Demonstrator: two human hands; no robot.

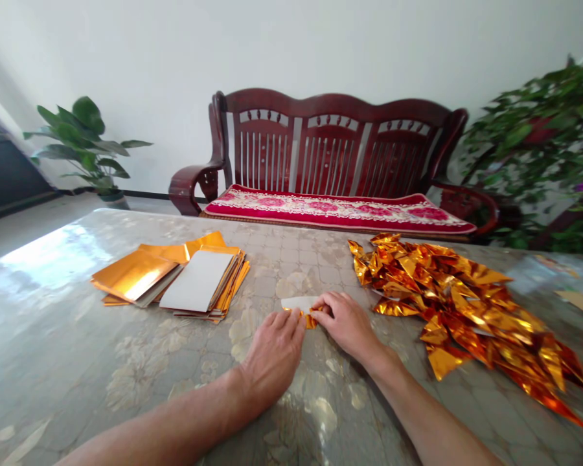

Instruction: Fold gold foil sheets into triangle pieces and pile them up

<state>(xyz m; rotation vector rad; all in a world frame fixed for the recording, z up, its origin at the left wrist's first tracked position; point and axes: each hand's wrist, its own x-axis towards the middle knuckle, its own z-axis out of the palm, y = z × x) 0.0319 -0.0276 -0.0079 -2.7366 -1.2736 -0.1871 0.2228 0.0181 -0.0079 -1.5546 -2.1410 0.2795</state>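
Observation:
One sheet of gold foil paper (298,303), its pale underside up and a gold strip folded along the near side, lies on the table between my hands. My left hand (276,349) presses the folded gold edge down, its fingers bent and held together. My right hand (346,323) pinches the right end of that fold between thumb and forefinger. Part of the sheet is hidden under the fingers. To the left sits a stack of flat foil paper (197,283), some sheets gold side up, some pale side up. Right of my hands spreads a heap of folded gold foil pieces (459,288).
The table (140,369) has a shiny, flower-patterned cover. Clear plastic packaging (547,272) lies at the far right edge. Behind the table stands a dark red wooden bench (328,149) with a red patterned cushion (340,210), with leafy plants on both sides.

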